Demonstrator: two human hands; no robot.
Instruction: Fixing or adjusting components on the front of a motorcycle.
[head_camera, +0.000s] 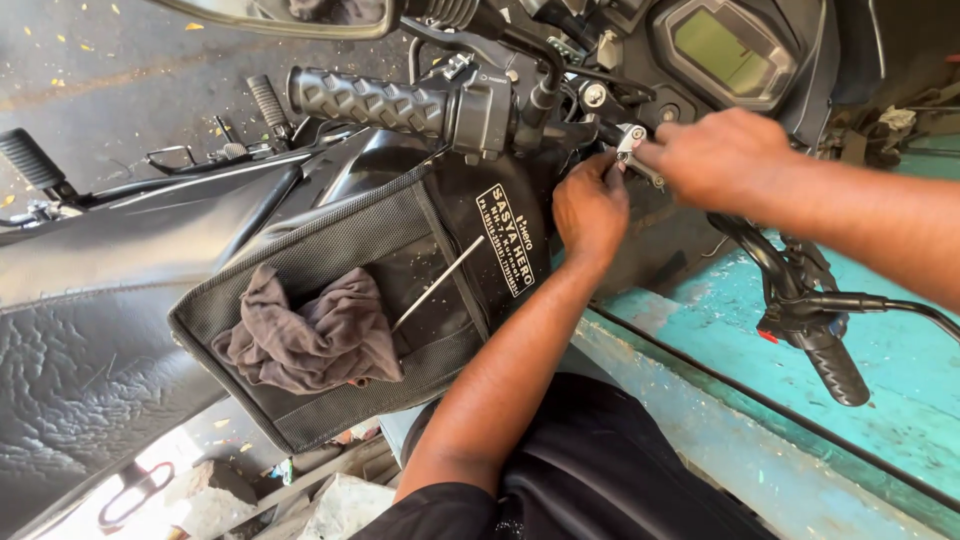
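I look down on a black motorcycle. My left hand (590, 208) is closed with its fingertips at a small silver metal bracket (632, 142) below the handlebar clamp. My right hand (720, 158) comes in from the right and grips the same bracket from the other side. A black tank cover bag (330, 250) lies on the fuel tank. On it rest a crumpled grey-brown rag (305, 335) and a thin metal rod (437, 284).
Left handlebar grip (365, 98) with switch housing (485, 105) sits above the bag. The instrument display (725, 45) is at top right, the right grip (835, 362) hangs lower right over a teal platform (900, 400). The black seat (70, 340) fills the left.
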